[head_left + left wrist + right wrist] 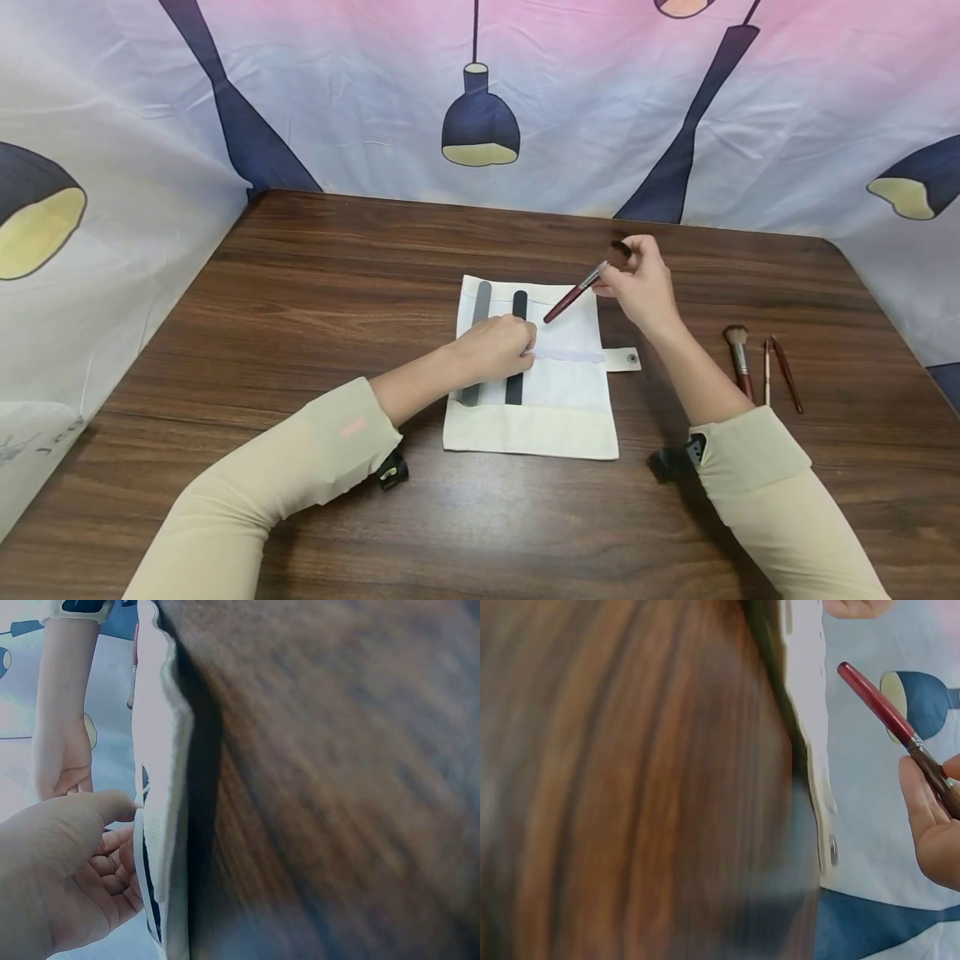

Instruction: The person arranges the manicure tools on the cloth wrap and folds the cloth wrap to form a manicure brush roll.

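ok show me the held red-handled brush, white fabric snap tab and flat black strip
Red-handled brush (574, 295): head view, on its handle
White fabric snap tab (617, 360): head view, cloth beside snap
Flat black strip (514, 389): head view, lower part

Your brush (575, 293) had a dark-red handle (561, 306), silver ferrule (593, 276). Pouch (530, 432) was cream-white. Grey strip (482, 301) and black strip (520, 303) were plain. Your sleeves (300, 454) were pale beige, table (487, 533) dark-brown wood grain, backdrop (367, 104) pastel pink-blue with navy-yellow lamps (481, 122).

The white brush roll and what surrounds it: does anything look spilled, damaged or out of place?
Nothing stands out: no spill or damage shows. The white brush roll lies open, its snap strap unfastened; the red-handled makeup brush in the right hand looks intact.
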`<state>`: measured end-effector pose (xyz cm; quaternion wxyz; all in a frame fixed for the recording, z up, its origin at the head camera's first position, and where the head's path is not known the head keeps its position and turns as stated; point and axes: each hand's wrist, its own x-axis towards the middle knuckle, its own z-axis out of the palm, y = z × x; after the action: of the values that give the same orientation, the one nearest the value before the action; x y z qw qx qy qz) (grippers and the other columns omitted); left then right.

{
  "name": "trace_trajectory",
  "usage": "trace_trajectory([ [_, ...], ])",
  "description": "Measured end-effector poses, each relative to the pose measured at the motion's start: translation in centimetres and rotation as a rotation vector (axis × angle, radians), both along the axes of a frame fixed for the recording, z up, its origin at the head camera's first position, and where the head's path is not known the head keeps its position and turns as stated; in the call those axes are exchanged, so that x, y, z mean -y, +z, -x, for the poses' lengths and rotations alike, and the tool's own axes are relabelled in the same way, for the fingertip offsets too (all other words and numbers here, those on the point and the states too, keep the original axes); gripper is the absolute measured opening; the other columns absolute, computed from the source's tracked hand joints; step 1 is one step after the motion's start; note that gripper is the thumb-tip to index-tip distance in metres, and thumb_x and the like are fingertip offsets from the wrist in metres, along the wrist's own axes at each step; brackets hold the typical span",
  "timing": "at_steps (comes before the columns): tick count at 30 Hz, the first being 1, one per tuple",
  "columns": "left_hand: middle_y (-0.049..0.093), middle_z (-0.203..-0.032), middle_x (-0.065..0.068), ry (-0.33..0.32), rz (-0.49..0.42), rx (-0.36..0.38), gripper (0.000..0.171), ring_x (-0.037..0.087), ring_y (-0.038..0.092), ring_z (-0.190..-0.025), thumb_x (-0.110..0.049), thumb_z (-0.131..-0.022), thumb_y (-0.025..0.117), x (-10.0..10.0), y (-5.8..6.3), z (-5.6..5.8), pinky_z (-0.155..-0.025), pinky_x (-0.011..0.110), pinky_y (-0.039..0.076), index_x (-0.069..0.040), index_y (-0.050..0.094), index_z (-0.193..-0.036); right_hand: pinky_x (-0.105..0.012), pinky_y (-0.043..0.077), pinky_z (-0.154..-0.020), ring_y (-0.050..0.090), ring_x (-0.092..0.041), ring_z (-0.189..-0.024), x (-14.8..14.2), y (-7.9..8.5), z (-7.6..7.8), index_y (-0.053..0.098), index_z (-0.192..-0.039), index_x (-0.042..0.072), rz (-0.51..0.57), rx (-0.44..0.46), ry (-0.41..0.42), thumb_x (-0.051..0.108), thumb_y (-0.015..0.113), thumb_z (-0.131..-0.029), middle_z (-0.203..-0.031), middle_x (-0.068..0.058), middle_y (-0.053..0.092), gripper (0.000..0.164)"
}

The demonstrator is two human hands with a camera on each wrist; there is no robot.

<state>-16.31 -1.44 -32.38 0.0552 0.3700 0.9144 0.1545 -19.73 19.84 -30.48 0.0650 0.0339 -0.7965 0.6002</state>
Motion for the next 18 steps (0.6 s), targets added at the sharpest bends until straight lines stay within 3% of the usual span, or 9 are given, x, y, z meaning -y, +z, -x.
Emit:
trace_trajectory([
  [9,0.055,-0.066,-0.001,0.0,0.0,-0.007,0.007,0.011,0.049,-0.059,-0.01,-0.085,0.061,-0.1,0.0,0.0,-0.052,0.022,0.039,-0.005,0.061,-0.08,-0.027,0.052,-0.068,0.064,-0.01,-0.067,1.3,-0.3,0.5,0.035,-0.119,-0.005,-0.112,0.06,0.137,0.004,0.05,-0.091,-0.093,-0.015,0.052,0.034],
  [18,0.053,-0.065,-0.001,0.002,0.01,0.006,0.01,0.011,0.048,-0.058,-0.011,-0.086,0.06,-0.1,0.0,0.1,-0.051,0.023,0.038,-0.007,0.058,-0.077,-0.031,0.052,-0.07,0.065,-0.025,-0.081,2.1,-0.8,1.2,0.032,-0.135,0.0,-0.259,0.167,0.243,0.012,0.053,-0.093,-0.096,-0.018,0.056,0.048],
])
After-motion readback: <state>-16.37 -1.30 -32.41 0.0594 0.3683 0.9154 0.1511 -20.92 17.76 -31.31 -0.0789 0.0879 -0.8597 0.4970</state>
